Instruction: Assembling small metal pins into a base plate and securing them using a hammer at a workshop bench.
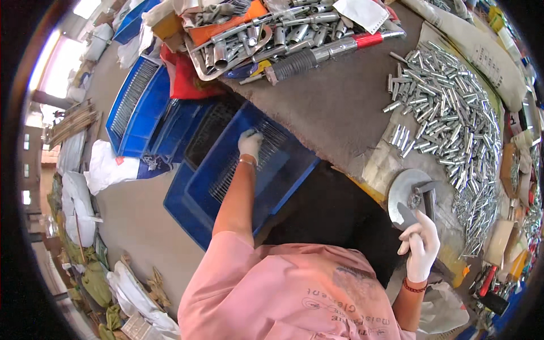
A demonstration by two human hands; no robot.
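Note:
My left hand [250, 145], in a white glove, reaches into a blue plastic crate [198, 184] on the left. Its fingers are curled at the rows of slim metal rods [272, 136] lying in the crate; whatever they hold is hidden. My right hand [420, 246], also gloved in white, is raised beside a round grey metal disc [398, 190] with an upright metal fixture [429, 201]. Its index finger extends toward that fixture, the other fingers are loosely bent, and nothing shows in them. A big pile of short silver metal tubes [453, 113] lies beyond the disc.
More blue crates [131, 107] stand to the left, one holding rows of rods. Atop the workbench [340, 96] sits a heap of sockets and metal parts [283, 37], with a long metal bar with a red band [362, 41]. White sacks [79, 201] line the left floor.

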